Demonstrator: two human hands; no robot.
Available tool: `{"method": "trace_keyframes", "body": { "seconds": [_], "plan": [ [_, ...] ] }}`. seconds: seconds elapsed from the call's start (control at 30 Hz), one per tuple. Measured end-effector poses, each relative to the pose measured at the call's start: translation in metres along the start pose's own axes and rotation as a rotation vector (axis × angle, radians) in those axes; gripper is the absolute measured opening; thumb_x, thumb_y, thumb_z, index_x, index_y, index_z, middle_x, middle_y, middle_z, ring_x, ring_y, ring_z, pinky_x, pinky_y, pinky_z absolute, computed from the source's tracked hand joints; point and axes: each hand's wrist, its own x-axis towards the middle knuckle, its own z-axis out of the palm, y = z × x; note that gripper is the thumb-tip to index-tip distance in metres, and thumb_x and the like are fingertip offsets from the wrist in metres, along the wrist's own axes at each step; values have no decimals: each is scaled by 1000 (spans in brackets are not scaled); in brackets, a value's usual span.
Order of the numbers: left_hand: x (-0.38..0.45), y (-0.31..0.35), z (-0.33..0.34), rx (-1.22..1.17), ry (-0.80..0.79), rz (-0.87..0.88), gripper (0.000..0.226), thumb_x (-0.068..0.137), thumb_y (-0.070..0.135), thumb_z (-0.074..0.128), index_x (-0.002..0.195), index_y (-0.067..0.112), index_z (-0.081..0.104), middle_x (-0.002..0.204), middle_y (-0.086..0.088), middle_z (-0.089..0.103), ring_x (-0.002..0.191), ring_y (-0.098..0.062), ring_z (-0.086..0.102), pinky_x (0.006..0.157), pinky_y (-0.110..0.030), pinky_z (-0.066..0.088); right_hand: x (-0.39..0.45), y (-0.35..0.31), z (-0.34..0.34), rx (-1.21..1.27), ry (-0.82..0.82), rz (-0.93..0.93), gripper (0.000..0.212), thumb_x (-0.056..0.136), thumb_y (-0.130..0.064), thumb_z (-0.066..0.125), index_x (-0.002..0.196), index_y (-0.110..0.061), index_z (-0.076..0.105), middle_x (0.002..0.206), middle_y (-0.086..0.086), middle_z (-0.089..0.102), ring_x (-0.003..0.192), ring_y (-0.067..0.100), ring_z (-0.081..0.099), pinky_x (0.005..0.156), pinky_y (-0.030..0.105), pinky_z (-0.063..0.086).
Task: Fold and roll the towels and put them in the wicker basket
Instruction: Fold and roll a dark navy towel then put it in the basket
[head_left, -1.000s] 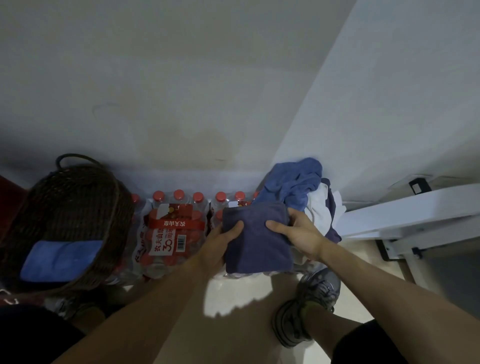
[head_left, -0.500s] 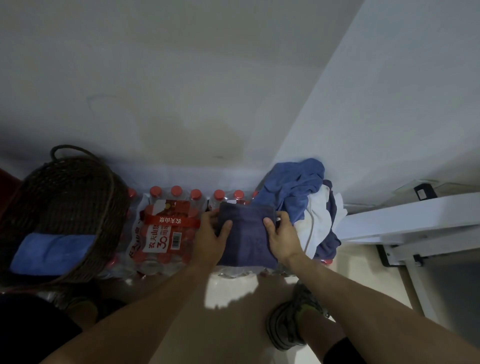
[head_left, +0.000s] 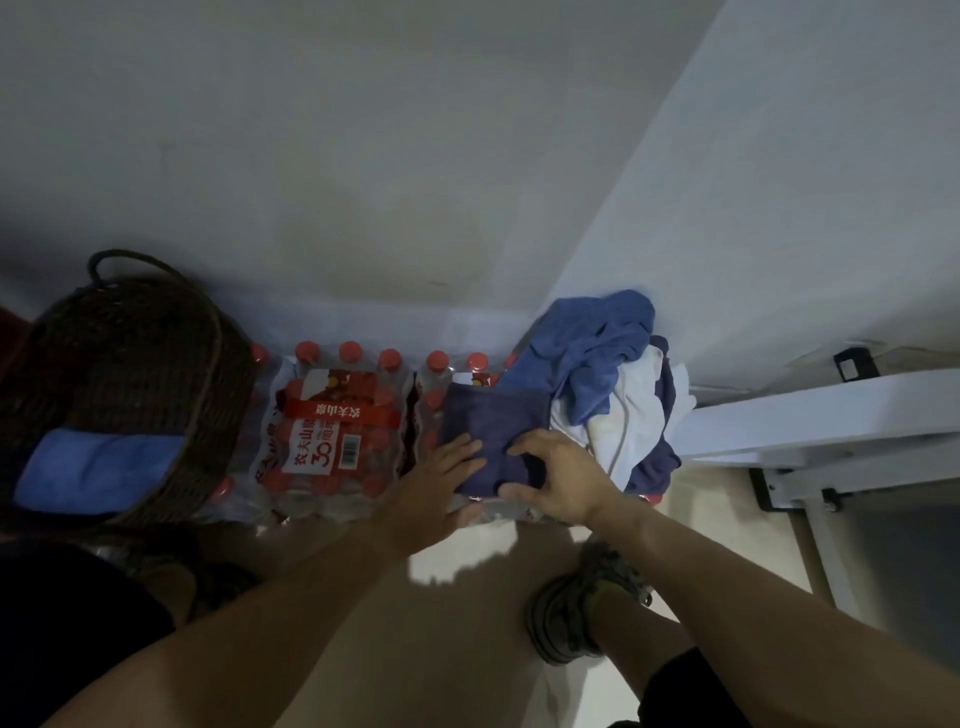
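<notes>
On top of the shrink-wrapped water bottle packs by the wall, a dark purple towel lies folded into a neat square, so the folding part looks done and the rolling seems to be just starting. The left hand lies flat on the towel's near left side with fingers straight, pressing it down. The right hand has its fingers curled around the near edge, looks like it's tucking that edge in to start the roll.

Progress so far: one light blue towel is already sitting in the wicker basket off to the left. Still waiting is the pile of blue, white and purple towels, heaped right beside the purple one and touching its far right corner.

Room is kinda tight. The wall is just behind the packs and the pile crowds the right side. The path left to the basket, over the bottle caps, looks open.
</notes>
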Motion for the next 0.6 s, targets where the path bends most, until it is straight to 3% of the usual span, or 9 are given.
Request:
{"method": "trace_keyframes", "body": {
  "seconds": [0.1,0.23,0.3,0.4,0.47,0.53,0.6],
  "plan": [
    [-3,-9,-2,-10,-79,4,66,83,19,74,140,1,45,151,-13,35,144,-31,25,118,-40,23,-8,7,10,-32,-85,37,74,71,-50,82,132,-14,60,141,4,52,129,20,46,109,22,28],
    [-2,-11,1,73,-71,-2,65,83,1,68,143,5,42,153,-9,32,145,-29,26,119,-32,14,-9,10,18,-80,-147,58,85,71,-46,83,143,-13,49,156,2,34,144,18,30,115,16,13],
    [-1,-10,-4,117,-55,48,62,76,-7,71,134,0,52,145,-16,44,136,-39,39,114,-46,28,-10,11,21,-120,-212,54,89,75,-41,82,148,-12,40,161,4,22,149,19,19,117,17,6],
    [7,-12,-12,126,-12,104,55,64,-12,79,116,-5,66,127,-23,61,116,-46,58,90,-60,47,-12,18,25,-196,-280,45,91,81,-36,77,154,-14,27,164,1,9,152,17,7,118,18,0],
    [11,-10,-17,69,-8,57,45,76,-5,73,120,-3,64,132,-18,59,124,-37,55,104,-45,43,-11,19,25,-173,-275,46,88,82,-32,77,153,-14,28,164,1,10,152,17,8,117,16,0],
    [13,-10,-18,15,-15,-51,40,93,9,61,131,2,56,141,-12,52,134,-24,47,114,-27,29,-10,17,22,-148,-243,54,84,79,-30,79,150,-13,36,162,1,20,150,16,17,118,18,8],
    [19,-6,-22,-10,-13,-122,35,98,20,53,129,3,58,132,-15,59,124,-25,55,107,-28,36,-9,14,15,-116,-179,75,79,72,-30,83,142,-15,51,153,0,41,140,17,38,113,22,27]
  ]
}}
